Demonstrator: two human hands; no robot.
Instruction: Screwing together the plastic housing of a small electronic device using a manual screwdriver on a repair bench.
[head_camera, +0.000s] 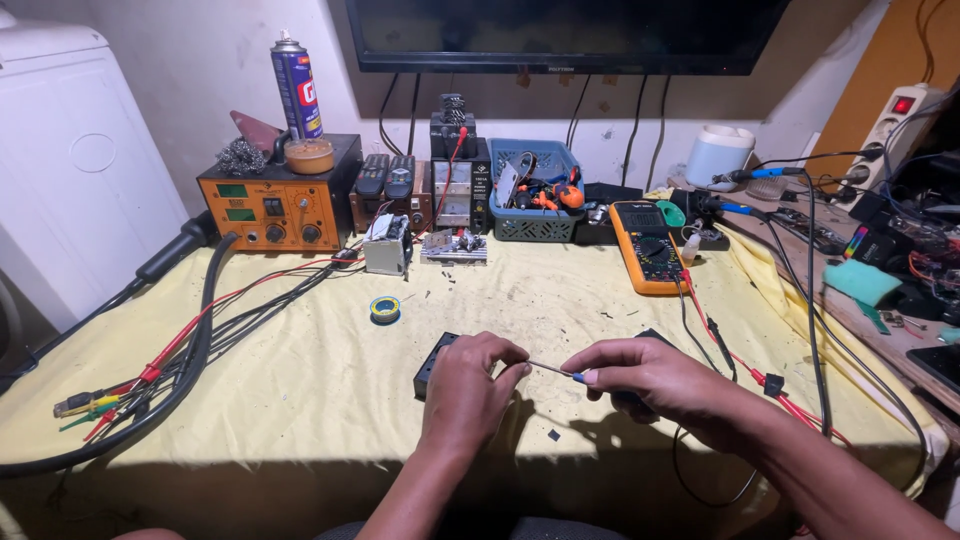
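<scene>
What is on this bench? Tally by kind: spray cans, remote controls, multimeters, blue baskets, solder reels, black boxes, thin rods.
spray can: 1
remote controls: 2
multimeter: 1
blue basket: 1
solder reel: 1
black box: 1
thin rod: 1
Total: 8

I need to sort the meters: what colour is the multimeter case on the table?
Orange-yellow, with a dark face; the multimeter shows best in the head view.

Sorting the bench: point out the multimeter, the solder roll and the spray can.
multimeter (648, 246), head view, on its dial.
solder roll (385, 309), head view, on its rim.
spray can (297, 92), head view, on its body.
</scene>
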